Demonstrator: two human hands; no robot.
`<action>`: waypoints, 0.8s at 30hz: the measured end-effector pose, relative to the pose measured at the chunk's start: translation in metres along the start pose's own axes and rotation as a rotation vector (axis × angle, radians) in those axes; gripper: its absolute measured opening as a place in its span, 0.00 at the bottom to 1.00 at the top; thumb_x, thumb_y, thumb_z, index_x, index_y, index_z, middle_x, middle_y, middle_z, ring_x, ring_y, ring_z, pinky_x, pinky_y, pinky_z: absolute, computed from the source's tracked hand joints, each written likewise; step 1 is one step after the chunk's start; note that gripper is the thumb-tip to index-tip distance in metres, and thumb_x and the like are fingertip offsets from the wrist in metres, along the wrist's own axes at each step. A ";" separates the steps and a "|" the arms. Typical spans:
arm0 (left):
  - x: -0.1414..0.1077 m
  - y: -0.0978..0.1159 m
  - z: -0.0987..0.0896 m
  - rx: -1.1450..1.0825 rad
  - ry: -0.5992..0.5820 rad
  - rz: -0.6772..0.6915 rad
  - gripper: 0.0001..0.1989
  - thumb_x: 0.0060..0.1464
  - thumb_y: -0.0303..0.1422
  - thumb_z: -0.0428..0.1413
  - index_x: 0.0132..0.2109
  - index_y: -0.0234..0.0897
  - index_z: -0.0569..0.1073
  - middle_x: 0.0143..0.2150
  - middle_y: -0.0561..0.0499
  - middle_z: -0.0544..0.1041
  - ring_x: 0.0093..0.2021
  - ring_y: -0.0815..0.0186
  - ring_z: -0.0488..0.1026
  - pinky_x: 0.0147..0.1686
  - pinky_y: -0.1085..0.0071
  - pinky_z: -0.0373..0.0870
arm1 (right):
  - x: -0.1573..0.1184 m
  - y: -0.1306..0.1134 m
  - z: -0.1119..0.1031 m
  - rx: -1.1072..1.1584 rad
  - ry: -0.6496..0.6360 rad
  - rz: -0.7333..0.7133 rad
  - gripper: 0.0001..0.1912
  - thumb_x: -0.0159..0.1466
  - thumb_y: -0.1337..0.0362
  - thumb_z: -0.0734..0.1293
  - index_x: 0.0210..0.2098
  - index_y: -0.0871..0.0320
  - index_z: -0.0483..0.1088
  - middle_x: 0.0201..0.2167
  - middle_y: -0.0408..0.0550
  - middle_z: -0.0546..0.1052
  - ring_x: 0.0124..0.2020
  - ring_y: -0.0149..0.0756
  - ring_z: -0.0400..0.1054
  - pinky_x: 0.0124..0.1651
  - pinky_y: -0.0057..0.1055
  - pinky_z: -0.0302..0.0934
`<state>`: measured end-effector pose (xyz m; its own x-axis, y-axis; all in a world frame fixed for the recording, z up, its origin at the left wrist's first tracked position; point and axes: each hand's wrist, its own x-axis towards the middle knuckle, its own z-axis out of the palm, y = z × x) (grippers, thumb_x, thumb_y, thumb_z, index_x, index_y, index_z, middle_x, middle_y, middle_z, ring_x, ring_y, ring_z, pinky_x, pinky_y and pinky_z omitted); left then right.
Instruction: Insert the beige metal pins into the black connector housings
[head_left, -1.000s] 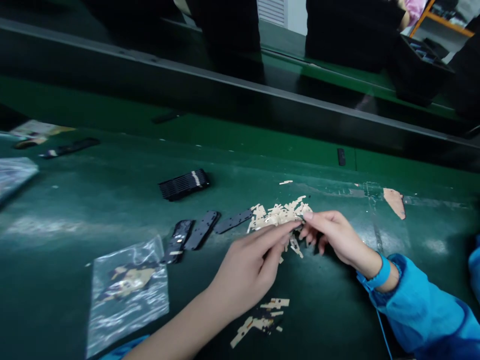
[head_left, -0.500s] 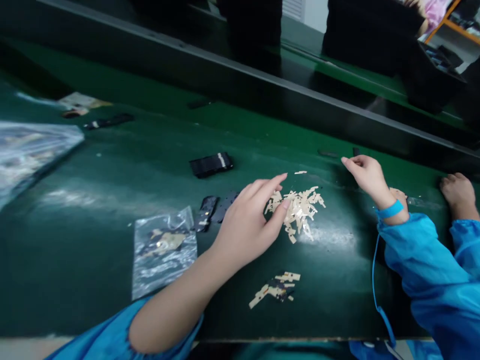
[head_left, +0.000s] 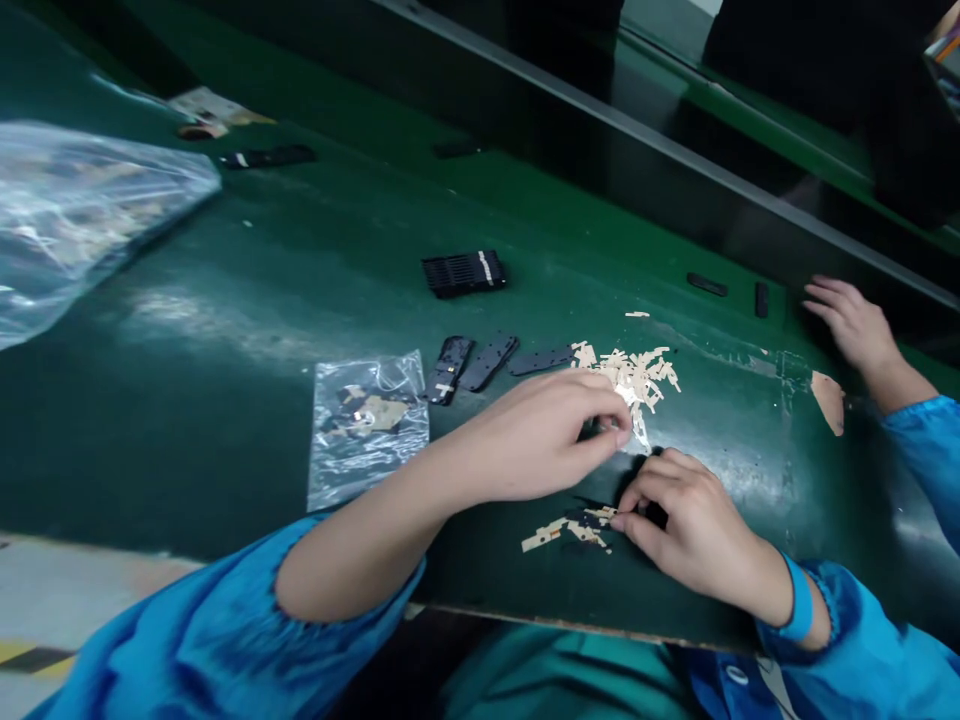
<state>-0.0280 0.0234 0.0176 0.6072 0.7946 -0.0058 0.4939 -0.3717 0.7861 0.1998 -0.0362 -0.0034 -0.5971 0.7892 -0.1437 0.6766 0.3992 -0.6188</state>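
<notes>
My left hand (head_left: 544, 430) hovers over the near edge of a heap of small pale flat pieces (head_left: 634, 375), thumb and fingertips drawn together. Whatever lies between those fingertips is too small to make out. My right hand (head_left: 694, 520), with a blue band on the wrist, reaches down to a smaller pile of mixed pale and dark pieces (head_left: 559, 532). Its thumb and forefinger are pinched at the pile's right end; what they hold is hidden. Dark flat strips (head_left: 487, 362) lie just beyond my left hand, and a clear bag of pieces (head_left: 367, 420) lies left of it.
A black ribbed block (head_left: 465, 273) sits farther back. A large clear bag (head_left: 97, 220) lies at the left on the green table (head_left: 225, 420). Small black bars (head_left: 706, 284) rest near the back ledge. Another person's hand (head_left: 851, 325) is at the right.
My right hand has come down and left from the black bars to the small pile. My left hand has drawn its fingertips together. The other person's hand has reached farther back; the view has shifted.
</notes>
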 end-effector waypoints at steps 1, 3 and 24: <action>-0.001 0.001 -0.002 -0.013 -0.127 0.011 0.09 0.64 0.35 0.58 0.38 0.41 0.83 0.36 0.52 0.81 0.37 0.61 0.77 0.37 0.67 0.67 | 0.001 0.001 -0.002 0.026 0.015 -0.001 0.04 0.65 0.67 0.74 0.33 0.56 0.77 0.30 0.46 0.78 0.35 0.41 0.71 0.41 0.37 0.63; -0.002 0.004 -0.004 -0.030 -0.333 0.020 0.09 0.62 0.33 0.61 0.33 0.41 0.83 0.29 0.54 0.80 0.29 0.65 0.74 0.30 0.69 0.62 | 0.001 0.003 -0.005 0.094 0.041 -0.004 0.04 0.64 0.67 0.73 0.32 0.56 0.76 0.30 0.46 0.79 0.34 0.40 0.71 0.41 0.37 0.62; -0.003 0.010 0.006 0.139 -0.406 -0.134 0.36 0.61 0.36 0.65 0.16 0.39 0.48 0.13 0.60 0.45 0.15 0.71 0.45 0.21 0.66 0.46 | 0.003 0.032 -0.053 0.438 -0.092 0.215 0.10 0.62 0.64 0.75 0.26 0.59 0.75 0.28 0.43 0.73 0.26 0.29 0.63 0.29 0.28 0.56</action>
<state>-0.0208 0.0148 0.0213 0.7138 0.5971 -0.3660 0.6467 -0.3612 0.6718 0.2426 0.0039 0.0167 -0.5132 0.7795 -0.3590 0.5557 -0.0170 -0.8312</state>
